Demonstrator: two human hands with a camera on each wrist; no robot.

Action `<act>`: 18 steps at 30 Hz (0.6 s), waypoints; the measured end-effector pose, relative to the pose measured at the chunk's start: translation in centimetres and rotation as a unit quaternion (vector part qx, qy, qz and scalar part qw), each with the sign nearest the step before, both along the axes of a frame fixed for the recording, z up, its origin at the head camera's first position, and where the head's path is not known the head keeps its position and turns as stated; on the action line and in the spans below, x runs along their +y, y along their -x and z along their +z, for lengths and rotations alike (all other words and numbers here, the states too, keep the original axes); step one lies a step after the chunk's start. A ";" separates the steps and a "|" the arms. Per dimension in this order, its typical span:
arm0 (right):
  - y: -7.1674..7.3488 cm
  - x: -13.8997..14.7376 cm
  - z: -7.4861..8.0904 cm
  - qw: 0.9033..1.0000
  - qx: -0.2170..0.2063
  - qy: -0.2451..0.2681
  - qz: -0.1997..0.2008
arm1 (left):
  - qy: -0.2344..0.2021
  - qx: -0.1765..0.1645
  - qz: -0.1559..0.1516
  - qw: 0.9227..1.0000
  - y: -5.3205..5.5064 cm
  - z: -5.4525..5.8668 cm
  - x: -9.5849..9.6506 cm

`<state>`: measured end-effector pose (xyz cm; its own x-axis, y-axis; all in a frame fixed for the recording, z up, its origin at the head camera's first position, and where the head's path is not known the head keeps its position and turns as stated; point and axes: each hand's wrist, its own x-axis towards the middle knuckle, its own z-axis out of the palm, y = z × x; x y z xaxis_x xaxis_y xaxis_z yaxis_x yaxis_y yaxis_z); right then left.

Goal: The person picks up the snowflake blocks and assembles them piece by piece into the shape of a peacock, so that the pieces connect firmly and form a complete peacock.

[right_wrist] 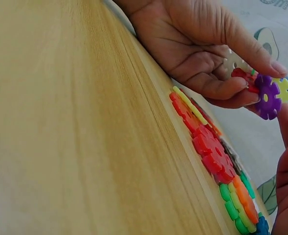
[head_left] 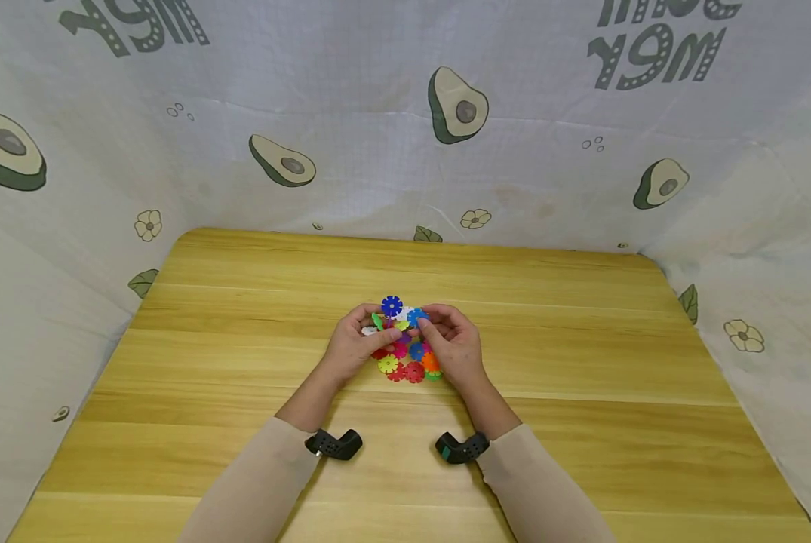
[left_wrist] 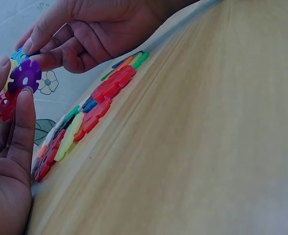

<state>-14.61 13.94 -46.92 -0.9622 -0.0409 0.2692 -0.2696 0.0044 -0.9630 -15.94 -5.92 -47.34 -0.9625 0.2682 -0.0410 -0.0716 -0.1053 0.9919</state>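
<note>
You've got your left hand (head_left: pixel 351 345) pinching a cluster of notched flower discs (head_left: pixel 401 326), with its thumb at the purple disc (left_wrist: pixel 25 77). Your right hand (head_left: pixel 458 348) has a narrow grip too — thumb and finger on the light-blue disc (head_left: pixel 416 317), right beside that cluster. Can't tell if the two are joined. The pile of discs (head_left: pixel 414 372) lies on the bench (head_left: pixel 582 362) just under your hands, red ones toward you, with yellow, orange, green and blue around them. Room-wise you're good: that pile is well apart from both side edges, with wide wood left and right. The far edge is nearer — the avocado-print cloth (head_left: pixel 378 151) rises right behind it. Your forearms span the bench's near part.
</note>
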 end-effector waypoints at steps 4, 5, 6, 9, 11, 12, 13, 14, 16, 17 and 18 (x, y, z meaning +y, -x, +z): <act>0.1 0.0 0.2 1.000 -0.008 -0.016 -0.001 | 0.009 0.000 0.007 1.000 0.0 0.2 0.1; 0.0 -0.1 0.2 1.000 -0.012 -0.020 -0.003 | 0.009 -0.002 0.007 1.000 0.0 0.3 0.1; 0.0 -0.1 0.3 0.999 -0.013 -0.028 -0.008 | 0.009 -0.003 0.006 1.000 0.0 0.3 0.1; 0.1 -0.2 0.5 0.998 -0.019 -0.050 -0.026 | 0.008 -0.006 0.003 1.000 0.1 0.3 0.1; 0.1 -0.2 0.6 0.997 -0.023 -0.058 -0.036 | 0.004 -0.008 0.000 1.000 0.1 0.3 0.1; 0.2 -0.2 0.6 0.997 -0.025 -0.063 -0.040 | 0.005 -0.008 -0.001 1.000 0.2 0.3 0.2; 0.2 -0.2 0.6 0.997 -0.026 -0.064 -0.041 | 0.005 -0.008 -0.002 1.000 0.2 0.3 0.2; 0.2 -0.2 0.6 0.997 -0.028 -0.063 -0.040 | 0.005 -0.008 -0.002 1.000 0.2 0.3 0.2; 0.3 -0.2 0.7 0.997 -0.034 -0.064 -0.036 | 0.006 -0.010 -0.003 1.000 0.2 0.3 0.1; 0.3 -0.2 0.7 0.997 -0.037 -0.065 -0.033 | 0.005 -0.011 -0.004 1.000 0.2 0.4 0.1; 0.3 -0.3 0.7 0.997 -0.040 -0.064 -0.029 | 0.002 -0.013 -0.006 1.000 0.2 0.4 0.1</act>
